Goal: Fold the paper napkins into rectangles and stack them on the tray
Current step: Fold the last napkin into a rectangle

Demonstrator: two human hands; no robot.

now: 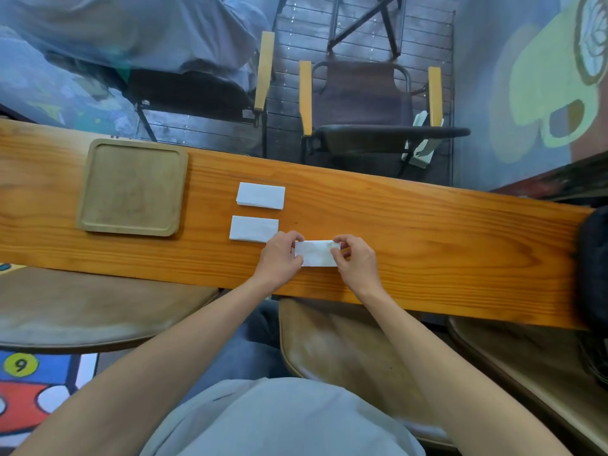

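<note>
A white paper napkin (315,254) lies folded into a narrow rectangle near the front edge of the long wooden table (427,225). My left hand (280,255) pinches its left end and my right hand (354,258) pinches its right end. Two more folded white napkins lie to the left of it, one (253,229) close to my left hand and one (260,195) farther back. A square wooden tray (131,187) with nothing in it sits at the table's left.
Two chairs with yellow armrests (368,103) stand beyond the table's far edge. A dark bag (594,264) rests at the table's right end. Wooden stools (345,350) sit under the near edge.
</note>
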